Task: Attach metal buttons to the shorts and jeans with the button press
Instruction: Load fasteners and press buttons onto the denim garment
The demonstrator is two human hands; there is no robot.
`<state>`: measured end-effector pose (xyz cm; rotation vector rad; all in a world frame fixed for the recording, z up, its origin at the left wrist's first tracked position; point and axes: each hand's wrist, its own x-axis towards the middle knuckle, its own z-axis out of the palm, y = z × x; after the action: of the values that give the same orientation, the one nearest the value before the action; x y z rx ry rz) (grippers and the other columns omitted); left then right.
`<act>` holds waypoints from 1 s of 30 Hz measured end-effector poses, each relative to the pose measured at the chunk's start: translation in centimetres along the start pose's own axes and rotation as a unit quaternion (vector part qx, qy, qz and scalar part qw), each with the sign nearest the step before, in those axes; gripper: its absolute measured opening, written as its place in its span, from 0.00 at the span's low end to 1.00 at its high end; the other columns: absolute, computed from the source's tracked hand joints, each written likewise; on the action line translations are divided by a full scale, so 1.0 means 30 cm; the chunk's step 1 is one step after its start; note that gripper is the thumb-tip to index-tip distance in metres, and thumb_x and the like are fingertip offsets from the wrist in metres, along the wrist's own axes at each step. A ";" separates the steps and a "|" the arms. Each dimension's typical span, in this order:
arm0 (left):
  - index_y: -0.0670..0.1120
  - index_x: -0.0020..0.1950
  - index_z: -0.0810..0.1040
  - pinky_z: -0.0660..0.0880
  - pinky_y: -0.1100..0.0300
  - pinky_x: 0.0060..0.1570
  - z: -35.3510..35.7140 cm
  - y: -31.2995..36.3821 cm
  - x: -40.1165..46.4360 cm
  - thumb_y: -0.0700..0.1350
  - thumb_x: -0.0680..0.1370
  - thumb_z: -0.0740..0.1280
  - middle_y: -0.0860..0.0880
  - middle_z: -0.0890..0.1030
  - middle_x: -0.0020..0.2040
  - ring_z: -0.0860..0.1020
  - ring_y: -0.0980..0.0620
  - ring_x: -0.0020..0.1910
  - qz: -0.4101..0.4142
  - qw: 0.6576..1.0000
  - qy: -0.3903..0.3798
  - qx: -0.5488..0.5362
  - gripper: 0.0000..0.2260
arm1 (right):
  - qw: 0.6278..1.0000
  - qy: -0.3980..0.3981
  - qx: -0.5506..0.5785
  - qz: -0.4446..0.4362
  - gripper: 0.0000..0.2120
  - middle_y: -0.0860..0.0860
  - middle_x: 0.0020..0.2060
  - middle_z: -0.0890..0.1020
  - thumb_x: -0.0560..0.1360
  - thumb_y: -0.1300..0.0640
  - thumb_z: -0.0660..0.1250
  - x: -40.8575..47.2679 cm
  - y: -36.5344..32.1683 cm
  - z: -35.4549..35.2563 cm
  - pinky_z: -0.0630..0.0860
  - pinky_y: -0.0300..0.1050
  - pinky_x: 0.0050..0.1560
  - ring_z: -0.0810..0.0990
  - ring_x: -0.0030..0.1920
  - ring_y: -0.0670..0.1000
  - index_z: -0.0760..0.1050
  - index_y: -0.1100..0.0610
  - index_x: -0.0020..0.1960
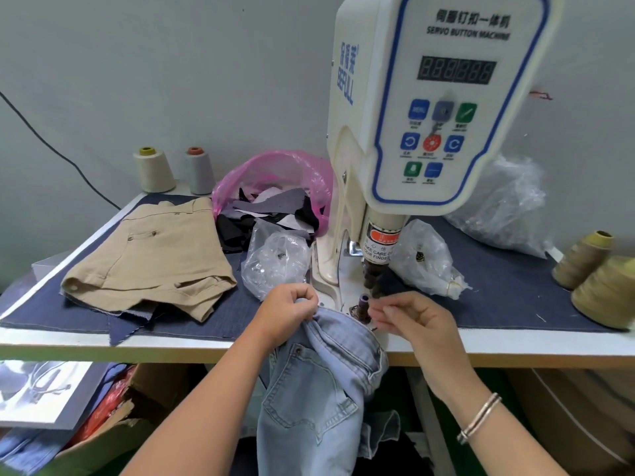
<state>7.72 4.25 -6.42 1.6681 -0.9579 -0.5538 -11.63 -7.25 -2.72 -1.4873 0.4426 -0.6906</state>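
Light blue jeans (319, 383) hang over the table's front edge, their waistband lifted to the button press (412, 132). My left hand (288, 309) grips the waistband just left of the lower die (362, 304). My right hand (409, 319) is beside the die on the right, its thumb and fingers pinched together; what they pinch is too small to tell. The upper punch (376, 273) stands above the die. Tan shorts (154, 255) lie flat on the table at the left.
A clear bag of buttons (275, 262) sits left of the press base, another clear bag (426, 259) to its right. A pink bag of fabric scraps (275, 194) is behind. Thread cones stand at back left (154, 170) and right (580, 261). Boxes sit under the table.
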 end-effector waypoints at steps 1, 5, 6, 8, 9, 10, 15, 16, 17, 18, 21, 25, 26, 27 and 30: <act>0.45 0.30 0.73 0.67 0.67 0.34 0.000 -0.001 0.001 0.42 0.65 0.62 0.55 0.73 0.28 0.69 0.59 0.30 0.001 1.000 0.000 0.001 0.04 | 1.000 -0.006 -0.010 -0.004 0.13 0.55 0.43 0.86 0.75 0.68 0.65 0.015 -0.004 -0.011 0.79 0.38 0.47 0.84 0.47 0.53 0.84 0.54 0.43; 0.38 0.31 0.73 0.66 0.69 0.34 0.004 -0.006 0.002 0.42 0.65 0.62 0.54 0.72 0.28 0.69 0.59 0.29 0.007 1.000 0.005 -0.001 0.07 | 0.998 -0.021 -0.049 -0.012 0.11 0.54 0.41 0.86 0.72 0.67 0.70 0.082 -0.019 -0.022 0.79 0.37 0.46 0.84 0.42 0.51 0.84 0.51 0.40; 0.38 0.31 0.73 0.66 0.69 0.34 0.005 -0.006 0.002 0.42 0.65 0.62 0.54 0.72 0.28 0.69 0.59 0.29 0.007 1.000 0.006 -0.002 0.08 | 0.998 -0.021 -0.059 -0.009 0.11 0.53 0.40 0.86 0.71 0.66 0.71 0.095 -0.017 -0.022 0.79 0.37 0.45 0.84 0.41 0.50 0.84 0.51 0.39; 0.38 0.32 0.73 0.66 0.69 0.34 0.005 -0.005 0.002 0.42 0.65 0.62 0.54 0.72 0.28 0.69 0.59 0.29 0.006 1.000 0.008 -0.001 0.07 | 0.996 -0.032 -0.085 0.000 0.10 0.51 0.40 0.86 0.71 0.65 0.72 0.118 -0.007 -0.017 0.79 0.37 0.45 0.84 0.42 0.47 0.83 0.51 0.39; 0.39 0.31 0.73 0.66 0.69 0.35 0.004 -0.004 0.003 0.42 0.65 0.62 0.54 0.72 0.28 0.69 0.59 0.29 0.004 1.000 0.008 -0.001 0.07 | 0.995 -0.040 -0.096 0.005 0.09 0.49 0.41 0.86 0.71 0.65 0.72 0.126 -0.001 -0.014 0.79 0.36 0.46 0.83 0.43 0.46 0.83 0.51 0.39; 0.40 0.31 0.74 0.66 0.69 0.35 0.004 -0.003 0.003 0.42 0.65 0.62 0.55 0.72 0.28 0.69 0.60 0.29 0.003 1.000 0.006 -0.001 0.06 | 0.994 -0.046 -0.102 0.008 0.09 0.46 0.41 0.85 0.71 0.64 0.72 0.133 0.005 -0.010 0.78 0.34 0.45 0.83 0.43 0.44 0.83 0.51 0.39; 0.44 0.31 0.74 0.67 0.66 0.36 0.003 0.001 -0.001 0.43 0.65 0.62 0.55 0.73 0.27 0.69 0.58 0.30 0.000 1.000 0.006 0.008 0.04 | 0.991 -0.071 -0.117 0.011 0.07 0.43 0.40 0.81 0.72 0.63 0.72 0.150 0.018 -0.009 0.74 0.31 0.45 0.79 0.45 0.41 0.84 0.52 0.40; 0.44 0.31 0.74 0.67 0.65 0.36 0.003 0.001 -0.001 0.43 0.65 0.62 0.56 0.73 0.27 0.69 0.59 0.30 -0.001 1.000 0.006 0.011 0.04 | 0.989 -0.076 -0.123 0.010 0.06 0.44 0.42 0.81 0.72 0.62 0.71 0.151 0.019 -0.012 0.74 0.32 0.46 0.79 0.46 0.42 0.84 0.52 0.42; 0.44 0.31 0.74 0.68 0.65 0.37 0.002 0.000 0.000 0.43 0.65 0.62 0.56 0.73 0.27 0.70 0.59 0.30 -0.001 1.000 0.007 0.012 0.04 | 0.988 -0.079 -0.135 0.008 0.06 0.45 0.43 0.80 0.72 0.62 0.71 0.152 0.020 -0.016 0.74 0.33 0.47 0.79 0.47 0.43 0.85 0.52 0.42; 0.44 0.31 0.74 0.68 0.64 0.37 0.001 0.000 0.000 0.43 0.65 0.62 0.56 0.73 0.27 0.70 0.59 0.30 -0.002 1.000 0.007 0.011 0.05 | 0.986 -0.082 -0.147 0.004 0.06 0.46 0.44 0.80 0.73 0.61 0.71 0.154 0.019 -0.018 0.74 0.34 0.47 0.78 0.48 0.43 0.84 0.51 0.43; 0.44 0.31 0.74 0.68 0.64 0.37 0.000 0.000 0.000 0.43 0.64 0.61 0.56 0.73 0.27 0.70 0.59 0.30 -0.003 1.000 0.005 0.008 0.05 | 0.978 -0.092 -0.184 -0.025 0.07 0.45 0.43 0.78 0.73 0.62 0.70 0.154 0.014 -0.019 0.71 0.31 0.42 0.76 0.42 0.38 0.84 0.52 0.44; 0.44 0.31 0.74 0.68 0.66 0.36 0.001 0.011 -0.001 0.42 0.64 0.61 0.56 0.73 0.27 0.69 0.59 0.30 -0.010 1.000 -0.001 0.005 0.04 | 0.961 -0.092 -0.243 -0.097 0.07 0.46 0.42 0.78 0.74 0.66 0.69 0.140 0.009 -0.013 0.71 0.32 0.43 0.77 0.42 0.43 0.84 0.58 0.47; 0.43 0.31 0.74 0.68 0.67 0.35 0.000 0.019 0.000 0.42 0.64 0.61 0.55 0.72 0.27 0.69 0.59 0.29 -0.015 1.000 -0.005 -0.005 0.04 | 0.958 -0.077 -0.247 -0.123 0.08 0.46 0.42 0.79 0.74 0.68 0.68 0.128 0.007 -0.012 0.72 0.33 0.45 0.78 0.43 0.43 0.83 0.58 0.47; 0.42 0.32 0.73 0.68 0.68 0.35 -0.002 0.029 -0.002 0.41 0.63 0.61 0.54 0.72 0.28 0.69 0.59 0.29 -0.021 1.000 -0.011 -0.020 0.04 | 0.957 -0.053 -0.244 -0.149 0.09 0.47 0.43 0.79 0.74 0.69 0.67 0.111 0.009 -0.011 0.72 0.33 0.47 0.78 0.44 0.42 0.82 0.57 0.46; 0.44 0.32 0.73 0.67 0.71 0.33 -0.018 0.065 -0.008 0.40 0.63 0.61 0.55 0.72 0.27 0.69 0.61 0.28 -0.048 0.996 -0.042 -0.068 0.03 | 0.959 -0.003 -0.239 -0.155 0.12 0.42 0.44 0.80 0.75 0.66 0.66 0.030 0.035 -0.015 0.71 0.32 0.47 0.77 0.46 0.43 0.78 0.48 0.48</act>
<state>7.37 4.57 -4.43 1.5840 -0.8842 -0.7422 -11.11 -8.23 -3.64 -2.0440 0.3908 -0.8632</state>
